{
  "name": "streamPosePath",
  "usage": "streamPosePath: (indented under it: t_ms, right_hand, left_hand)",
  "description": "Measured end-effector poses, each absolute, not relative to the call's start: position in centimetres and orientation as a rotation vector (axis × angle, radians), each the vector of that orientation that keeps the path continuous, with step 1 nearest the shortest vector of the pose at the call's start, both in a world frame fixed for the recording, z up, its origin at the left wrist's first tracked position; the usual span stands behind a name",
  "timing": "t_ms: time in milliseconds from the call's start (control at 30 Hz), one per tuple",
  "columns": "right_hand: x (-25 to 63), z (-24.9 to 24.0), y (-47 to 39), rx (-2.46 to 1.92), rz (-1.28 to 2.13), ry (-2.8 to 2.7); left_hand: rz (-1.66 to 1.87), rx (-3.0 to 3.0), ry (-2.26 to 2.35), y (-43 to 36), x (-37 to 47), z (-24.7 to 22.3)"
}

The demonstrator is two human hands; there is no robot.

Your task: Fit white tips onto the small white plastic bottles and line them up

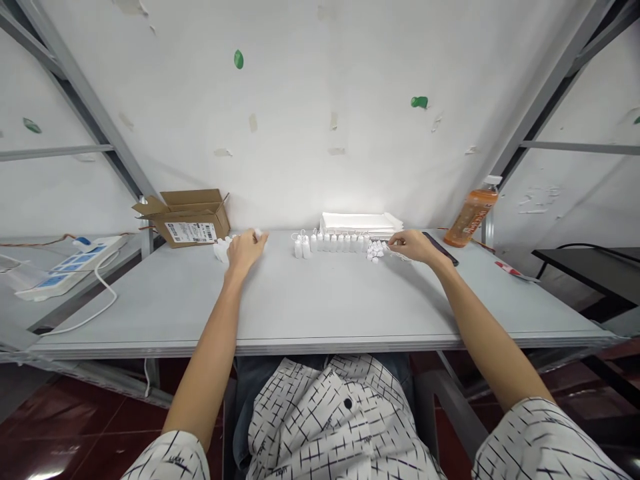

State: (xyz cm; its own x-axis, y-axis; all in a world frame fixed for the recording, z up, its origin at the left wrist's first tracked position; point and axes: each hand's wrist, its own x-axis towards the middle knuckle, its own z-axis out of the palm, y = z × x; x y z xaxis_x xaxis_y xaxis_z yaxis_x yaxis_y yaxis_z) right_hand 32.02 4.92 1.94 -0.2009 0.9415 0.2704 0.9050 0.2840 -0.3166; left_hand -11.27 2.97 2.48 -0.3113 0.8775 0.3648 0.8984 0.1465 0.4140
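My left hand [245, 250] is closed, and a small white bottle [258, 234] shows partly between its fingers. Just beside that hand lies a heap of small white pieces [221, 249], partly covered by it. Small white bottles [334, 243] stand upright in a row at the middle back of the table, with a few more grouped at the row's left end. My right hand [413, 245] pinches its fingertips together at the edge of a pile of tiny white caps [375, 251]. What is in that pinch is too small to make out.
Behind the bottles lies a stack of white sheets [360, 223]. An open cardboard box [193, 219] stands back left. At the right are a dark phone [441, 249] and an orange drink bottle [473, 213]. A power strip [70, 268] with a white cable lies far left.
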Motion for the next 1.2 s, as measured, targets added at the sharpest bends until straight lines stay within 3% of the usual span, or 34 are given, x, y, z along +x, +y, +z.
streamPosePath:
  t_ms: [167,433,900,1200]
  right_hand:
    - [30.7,3.1,3.7,-1.396,0.328,-1.997]
    - [24.4,3.0,1.4,-1.109,0.618,-1.960]
    - [20.4,0.5,-0.1,-1.052,0.500,-2.144]
    - [20.5,0.4,-0.5,-0.976,0.837,-2.081]
  left_hand:
    - [-1.390,-2.261,-1.954,1.9,-7.1,1.8]
    - [-1.045,-2.998,-1.463,-0.7,-0.6,-1.1]
    - [-0.901,-3.027,-1.404,-0.7,-0.6,-1.3]
    - [-0.926,-3.051,-1.404,-0.6,-0.8,-1.4]
